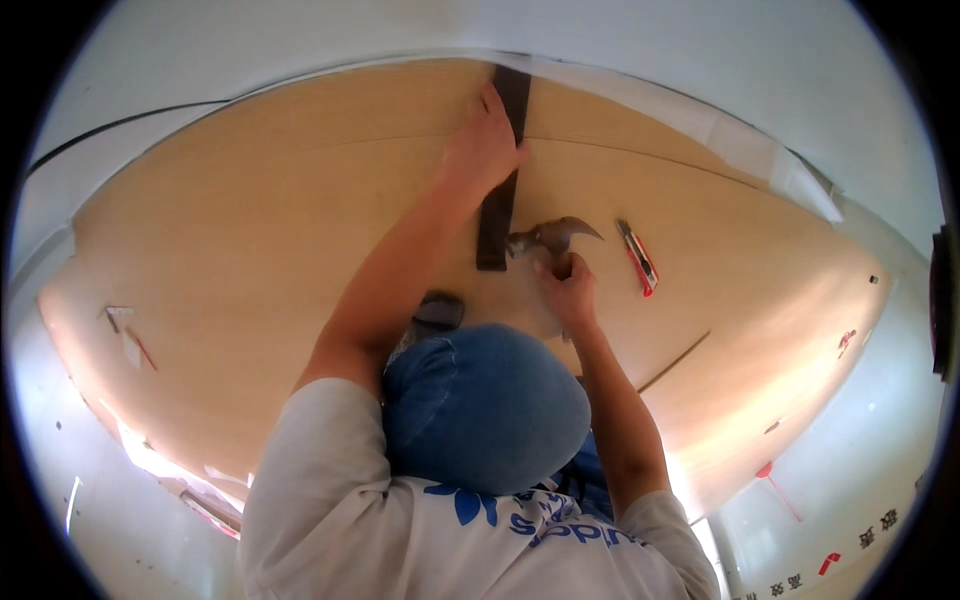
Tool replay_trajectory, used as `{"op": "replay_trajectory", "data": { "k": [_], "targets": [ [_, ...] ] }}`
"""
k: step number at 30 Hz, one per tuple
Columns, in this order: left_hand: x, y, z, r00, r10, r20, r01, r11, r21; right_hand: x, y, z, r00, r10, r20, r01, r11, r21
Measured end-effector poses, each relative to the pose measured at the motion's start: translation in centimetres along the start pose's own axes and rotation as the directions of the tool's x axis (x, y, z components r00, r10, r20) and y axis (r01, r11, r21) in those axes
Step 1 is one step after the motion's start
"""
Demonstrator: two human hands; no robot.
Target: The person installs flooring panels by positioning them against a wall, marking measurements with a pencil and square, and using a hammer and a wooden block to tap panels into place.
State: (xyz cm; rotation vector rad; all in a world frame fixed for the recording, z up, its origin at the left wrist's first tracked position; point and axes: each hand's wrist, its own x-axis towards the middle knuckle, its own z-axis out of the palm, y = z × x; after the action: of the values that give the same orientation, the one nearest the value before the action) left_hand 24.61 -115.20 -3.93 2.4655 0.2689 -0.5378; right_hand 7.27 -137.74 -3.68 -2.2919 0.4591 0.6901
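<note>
A dark, narrow flat strip lies on the large tan board, running from the far edge toward me. My left hand grips it at its far part, with fingers along one side and across it. Wrapped round the handle of a claw hammer, my right hand is closed just right of the strip's near end. The hammer's striking face points left, close beside the strip, and its claw points right. Most of the handle is hidden by my hand.
A red utility knife lies right of the hammer on the tan board. A thin stick lies nearer. Small pieces sit at the left. My blue-covered bent knee and dark shoe take up the near middle.
</note>
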Motion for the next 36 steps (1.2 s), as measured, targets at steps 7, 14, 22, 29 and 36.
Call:
{"op": "replay_trajectory", "data": {
  "k": [7,14,22,29,36],
  "targets": [
    [4.0,-4.2,-3.3,0.885,0.393,-0.249,-0.237,0.841,0.487,1.1,-1.1,-1.8,0.992,-0.084,0.089,0.087,0.996,-0.031],
    [4.7,-5.2,-2.7,0.861,0.444,-0.247,-0.354,0.874,0.333,3.4,-5.1,-3.4,0.916,-0.056,0.398,0.185,0.938,-0.293],
    [5.9,-3.5,-2.6,0.926,0.344,-0.155,-0.286,0.908,0.307,4.7,-6.0,-4.5,0.843,0.000,0.538,0.333,0.785,-0.522],
    [5.7,-4.5,-3.9,0.936,0.324,-0.136,-0.266,0.906,0.330,6.8,-10.1,-6.7,0.812,-0.159,0.562,0.465,0.758,-0.458],
    [5.5,-3.4,-4.1,0.929,0.354,-0.104,-0.296,0.884,0.363,6.2,-12.5,-4.3,0.968,0.200,0.150,-0.233,0.940,0.249]
  ]
}}
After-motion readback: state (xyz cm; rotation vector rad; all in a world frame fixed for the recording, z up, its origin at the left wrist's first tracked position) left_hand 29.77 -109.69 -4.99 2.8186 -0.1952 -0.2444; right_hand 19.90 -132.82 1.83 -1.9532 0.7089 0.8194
